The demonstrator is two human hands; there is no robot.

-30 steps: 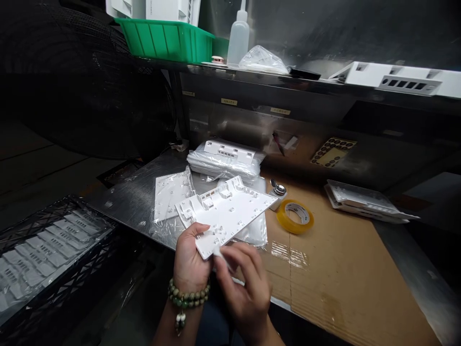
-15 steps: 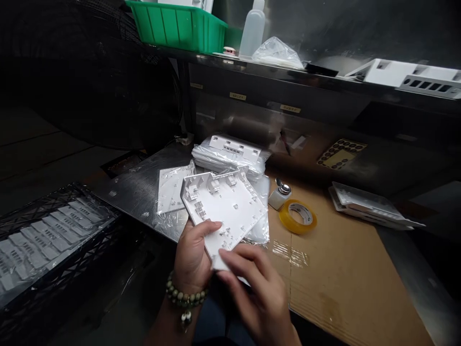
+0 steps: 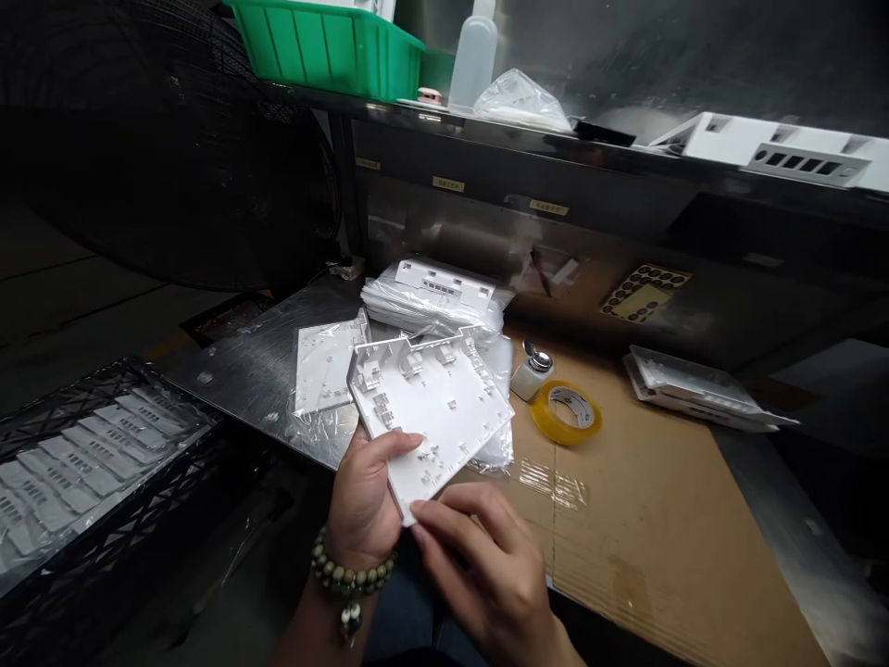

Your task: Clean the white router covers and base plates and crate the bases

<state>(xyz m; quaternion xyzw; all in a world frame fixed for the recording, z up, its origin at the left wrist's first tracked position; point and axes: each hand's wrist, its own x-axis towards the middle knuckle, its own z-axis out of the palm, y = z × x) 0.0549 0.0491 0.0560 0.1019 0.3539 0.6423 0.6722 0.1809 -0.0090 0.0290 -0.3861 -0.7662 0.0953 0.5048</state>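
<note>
My left hand (image 3: 365, 496) grips the near left edge of a white plastic panel (image 3: 434, 408), thumb on top, holding it above the bench edge. The panel's ribbed inner side with small clips faces up. My right hand (image 3: 486, 565) has its fingers curled at the panel's near corner, the fingertips touching that corner. A beaded bracelet (image 3: 347, 579) is on my left wrist. Under the panel lie bagged white panels (image 3: 326, 366) and a taller bagged stack (image 3: 437, 301).
A yellow tape roll (image 3: 566, 414) and a small pump bottle (image 3: 532, 369) sit on the cardboard sheet (image 3: 645, 519). More white parts (image 3: 694, 384) lie at the right. A black crate (image 3: 90, 482) of parts stands at the left. A shelf holds a green bin (image 3: 326, 46).
The white panel has been turned in my hands so its long side points further away. My right hand slid along the near edge to the near corner.
</note>
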